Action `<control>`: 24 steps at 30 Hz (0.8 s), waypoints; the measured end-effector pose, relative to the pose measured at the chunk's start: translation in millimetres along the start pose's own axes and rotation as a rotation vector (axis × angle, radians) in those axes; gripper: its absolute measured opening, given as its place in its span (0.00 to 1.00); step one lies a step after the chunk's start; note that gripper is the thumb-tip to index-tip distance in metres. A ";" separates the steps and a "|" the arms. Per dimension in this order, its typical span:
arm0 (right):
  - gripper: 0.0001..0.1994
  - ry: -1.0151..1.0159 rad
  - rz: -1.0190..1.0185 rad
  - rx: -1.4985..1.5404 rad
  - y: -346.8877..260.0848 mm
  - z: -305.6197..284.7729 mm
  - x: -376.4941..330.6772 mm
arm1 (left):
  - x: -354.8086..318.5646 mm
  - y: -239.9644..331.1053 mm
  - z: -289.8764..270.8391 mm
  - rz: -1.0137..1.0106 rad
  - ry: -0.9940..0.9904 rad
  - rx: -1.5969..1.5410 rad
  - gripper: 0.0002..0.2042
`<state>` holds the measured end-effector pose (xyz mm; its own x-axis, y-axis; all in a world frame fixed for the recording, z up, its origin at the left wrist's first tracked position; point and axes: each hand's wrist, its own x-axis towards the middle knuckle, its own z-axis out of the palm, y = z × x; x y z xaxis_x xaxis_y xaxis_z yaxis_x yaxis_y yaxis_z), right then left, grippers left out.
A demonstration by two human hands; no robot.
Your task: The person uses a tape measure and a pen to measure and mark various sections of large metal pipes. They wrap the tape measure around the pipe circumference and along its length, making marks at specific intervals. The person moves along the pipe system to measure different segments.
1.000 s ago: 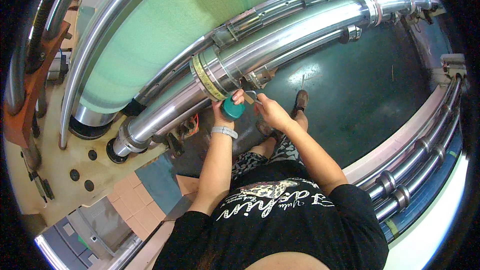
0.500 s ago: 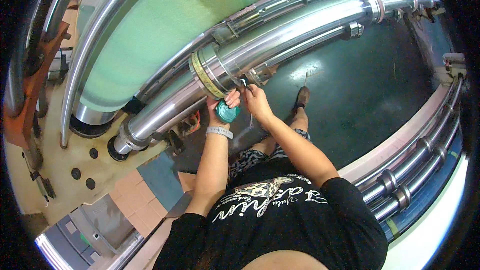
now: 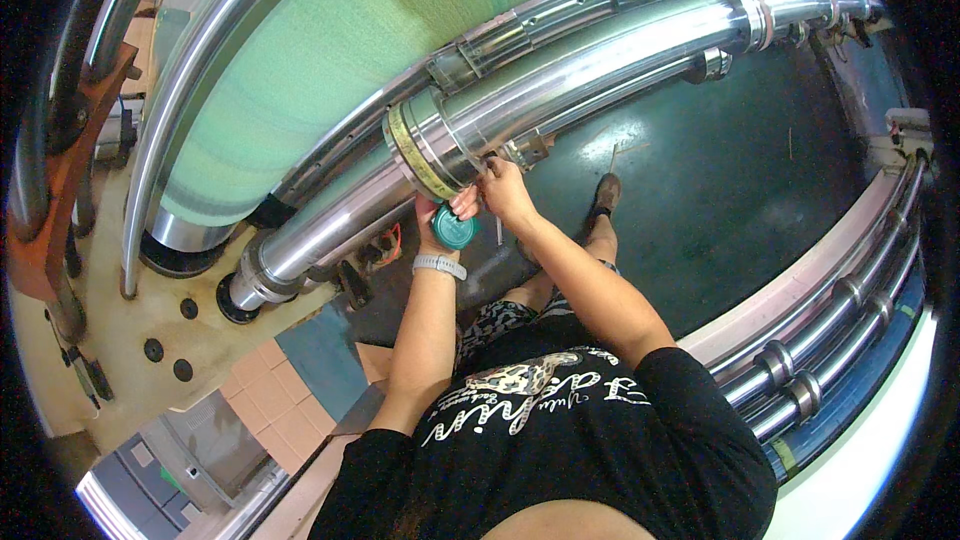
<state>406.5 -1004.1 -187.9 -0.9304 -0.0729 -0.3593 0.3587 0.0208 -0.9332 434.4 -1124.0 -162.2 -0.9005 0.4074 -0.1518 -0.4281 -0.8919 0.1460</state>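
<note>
My left hand (image 3: 447, 212) grips a round teal tape roll (image 3: 455, 230) just under a big shiny steel roller (image 3: 580, 70). A band on my left wrist shows. My right hand (image 3: 503, 188) is raised beside it, fingers pinching a clear strip of tape against the roller, next to a yellowish tape band (image 3: 408, 152) wrapped around the roller's end. Both hands nearly touch under the roller.
A wide roll of pale green fabric (image 3: 330, 50) runs above the roller. More steel rollers (image 3: 840, 310) curve along the right. Dark green floor (image 3: 740, 180) lies below, with my shoe (image 3: 603, 195) on it. A cream machine frame (image 3: 140, 320) stands at left.
Both hands have risen closer to the roller. My right hand moved from beside the tape roll up to the roller surface, drawing the tape strip with it.
</note>
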 end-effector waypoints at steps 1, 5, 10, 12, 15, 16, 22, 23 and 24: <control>0.10 0.003 -0.028 -0.059 1.9 0.1 2.9 | -0.8 0.2 -0.3 0.007 0.014 0.004 0.27; 0.10 -0.012 -0.110 -0.124 -0.7 -1.8 7.5 | 0.3 2.7 3.0 -0.016 0.039 0.022 0.26; 0.08 -0.220 0.136 0.107 -43.2 -23.6 -4.2 | -0.3 4.5 5.1 -0.008 0.115 0.043 0.26; 0.08 -0.225 -0.029 -0.136 -43.1 -28.3 1.4 | -2.6 7.6 6.1 -0.011 0.107 0.081 0.29; 0.08 -0.196 -0.238 -0.281 -40.5 -30.2 3.9 | -2.8 7.0 8.8 0.006 0.115 0.159 0.32; 0.08 -0.182 -0.223 -0.252 -33.8 -27.8 6.2 | -0.9 5.7 9.1 -0.004 0.122 0.177 0.33; 0.07 -0.131 -0.218 -0.437 -28.5 -30.1 0.5 | 4.8 0.2 8.5 0.002 0.180 0.155 0.35; 0.08 -0.128 -0.253 -0.542 -33.1 -32.1 -4.6 | 4.4 0.8 5.8 -0.007 0.173 0.149 0.35; 0.07 -0.129 -0.215 -0.633 -41.1 -34.1 -11.7 | 4.9 0.6 0.7 -0.008 0.115 0.120 0.33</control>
<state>400.1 -970.2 -145.6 -0.9454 -0.2587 -0.1983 0.0166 0.5694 -0.8219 429.7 -1122.5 -162.2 -0.8856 0.3828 -0.2629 -0.4469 -0.8563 0.2587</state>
